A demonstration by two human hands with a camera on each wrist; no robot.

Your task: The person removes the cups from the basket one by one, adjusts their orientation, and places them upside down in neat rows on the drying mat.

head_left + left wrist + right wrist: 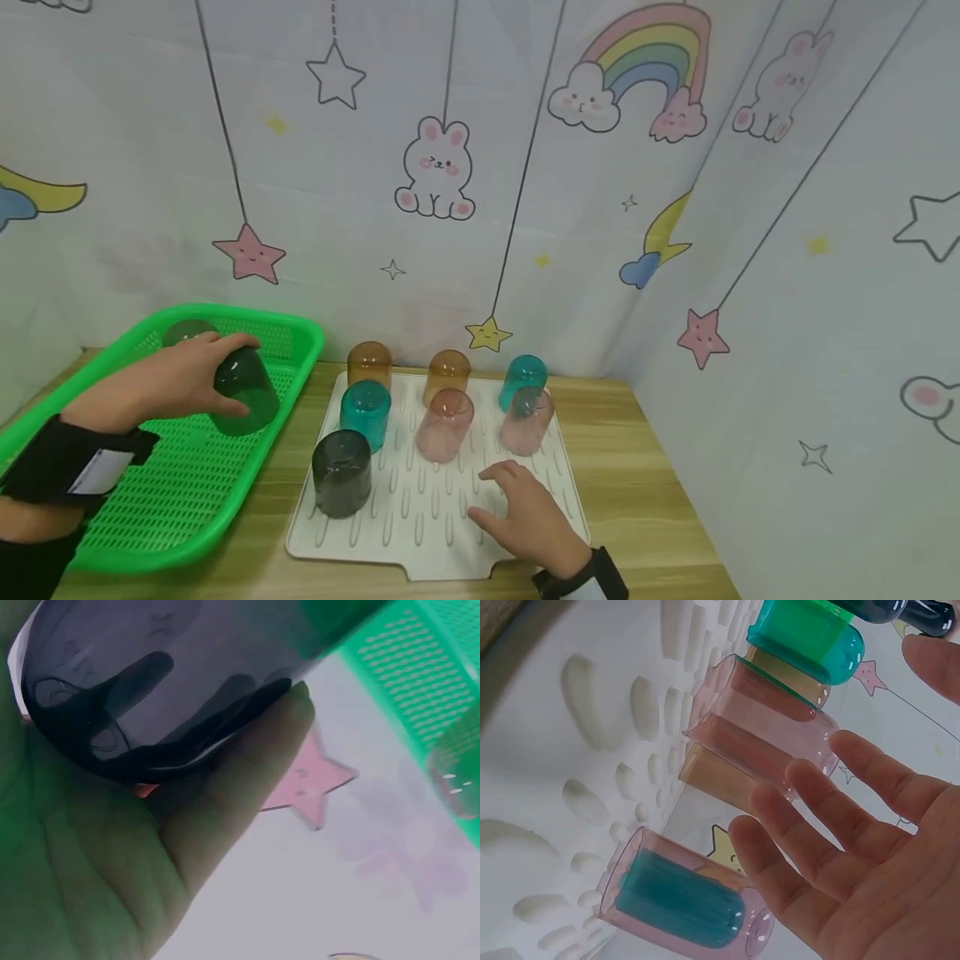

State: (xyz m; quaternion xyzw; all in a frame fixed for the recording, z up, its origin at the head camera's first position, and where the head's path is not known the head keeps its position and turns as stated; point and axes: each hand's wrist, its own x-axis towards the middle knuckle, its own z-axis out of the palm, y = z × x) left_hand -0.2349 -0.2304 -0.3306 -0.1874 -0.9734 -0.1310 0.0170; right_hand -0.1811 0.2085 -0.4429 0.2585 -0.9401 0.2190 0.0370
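My left hand (180, 375) grips a dark grey see-through cup (247, 392), tilted, over the green basket (300, 333). In the left wrist view the thumb lies along the side of this cup (150, 682). Another dark cup (187, 331) shows behind that hand, inside the basket. My right hand (528, 517) hovers over the front right of the white draining tray (427, 533), fingers spread and holding nothing. Nearest to it stand two upside-down pink cups (446, 425). A dark grey cup (342, 475) stands upside down at the tray's front left.
Further back on the tray stand two teal cups (366, 417) and two amber cups (370, 364), all upside down. Basket and tray sit side by side on a wood-patterned table (637, 467). A printed cloth (337, 183) hangs close behind the table and along its right side.
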